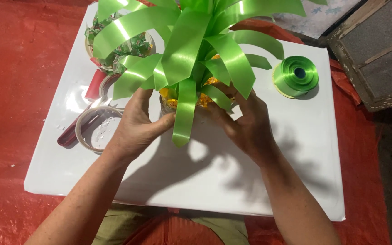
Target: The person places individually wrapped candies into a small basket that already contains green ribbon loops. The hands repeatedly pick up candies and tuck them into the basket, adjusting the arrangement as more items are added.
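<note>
Near edge of white board [214, 181]: bare. Left hand [134, 124] and right hand [246, 124], fingers curled, grip opposite sides of the gold-wrapped bundle [205, 97] at board centre, green ribbon loops [187, 50] fanning from its top. Left edge: tape rolls [97, 129], red-handled tool [71, 131]. Right far corner: green ribbon spool [296, 75]. Far left corner: bowl of green-wrapped candies [134, 45].

Glossy, smooth green plastic ribbon loops [191, 50] fanning above both hands. Shiny yellow foil [205, 97] between left hand [137, 124] and right hand [246, 124]. Glossy white board [214, 177] beneath the grip, reflecting light. Same glossy ribbon on the roll [296, 75] beyond the right hand. Rough weathered wood [377, 50] farther right.
</note>
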